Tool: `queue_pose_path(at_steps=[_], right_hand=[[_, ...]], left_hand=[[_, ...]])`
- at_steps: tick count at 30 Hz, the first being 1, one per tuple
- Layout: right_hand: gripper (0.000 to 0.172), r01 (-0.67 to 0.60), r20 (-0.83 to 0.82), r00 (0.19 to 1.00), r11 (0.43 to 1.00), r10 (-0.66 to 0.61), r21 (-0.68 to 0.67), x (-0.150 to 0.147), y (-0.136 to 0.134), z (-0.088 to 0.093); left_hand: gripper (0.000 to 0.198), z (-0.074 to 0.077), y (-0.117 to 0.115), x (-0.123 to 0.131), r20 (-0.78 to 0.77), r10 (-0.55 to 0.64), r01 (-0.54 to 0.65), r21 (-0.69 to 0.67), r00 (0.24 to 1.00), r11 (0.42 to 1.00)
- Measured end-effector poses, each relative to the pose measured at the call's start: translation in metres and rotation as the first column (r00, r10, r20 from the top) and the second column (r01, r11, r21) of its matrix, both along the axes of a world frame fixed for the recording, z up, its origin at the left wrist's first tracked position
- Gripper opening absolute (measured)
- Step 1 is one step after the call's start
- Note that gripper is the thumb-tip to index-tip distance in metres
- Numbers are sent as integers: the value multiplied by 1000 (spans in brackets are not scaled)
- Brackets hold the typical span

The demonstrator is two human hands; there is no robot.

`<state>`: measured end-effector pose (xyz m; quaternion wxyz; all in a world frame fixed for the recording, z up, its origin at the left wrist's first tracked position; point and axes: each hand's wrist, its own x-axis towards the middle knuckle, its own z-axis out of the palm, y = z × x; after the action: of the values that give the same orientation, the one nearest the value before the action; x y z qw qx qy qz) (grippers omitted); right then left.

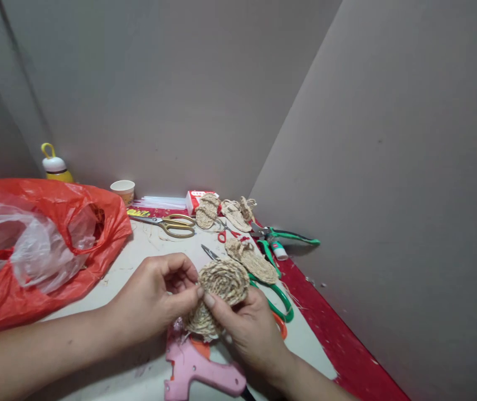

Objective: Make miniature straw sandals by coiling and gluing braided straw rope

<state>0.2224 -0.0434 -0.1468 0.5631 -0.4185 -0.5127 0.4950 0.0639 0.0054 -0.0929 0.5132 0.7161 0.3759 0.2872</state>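
My left hand (pixel 159 295) and my right hand (pixel 244 323) hold a small woven straw sandal (pixel 222 289) between them, just above the table. The left fingers pinch its left edge. The right thumb presses on its top while the right fingers wrap underneath. A pink hot glue gun (pixel 199 370) lies on the table directly below the hands. Another finished straw sandal (pixel 252 260) rests just behind, on green-handled scissors (pixel 278 298).
A red plastic bag (pixel 33 250) with clear plastic inside fills the left. At the back lie gold-handled scissors (pixel 171 224), more straw sandals (pixel 222 211), a paper cup (pixel 123 190), green pruners (pixel 288 236) and a yellow bottle (pixel 54 167). Grey walls close the corner.
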Motion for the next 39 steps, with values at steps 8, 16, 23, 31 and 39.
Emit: queue_pose_path(at_steps=[8,16,23,31,39], right_hand=[[16,-57,-40,997,997,59,46,2,1,5],[22,-51,-139,988,995,62,81,2,5,1],[21,-26,-25,999,994,29,108,5,2,-1],[18,-14,42,999,996,11,88,3,2,-6],[20,-76,-160,984,996,81,38,6,5,9]], left_hand=[[11,-1,2,-1,-26,61,-60,56,998,997],[18,-6,7,-7,-73,85,-75,127,994,989],[11,6,5,-3,-94,23,-17,59,995,998],[11,-6,2,2,25,67,-65,-64,997,996],[21,14,10,-5,121,42,-19,-186,992,982]])
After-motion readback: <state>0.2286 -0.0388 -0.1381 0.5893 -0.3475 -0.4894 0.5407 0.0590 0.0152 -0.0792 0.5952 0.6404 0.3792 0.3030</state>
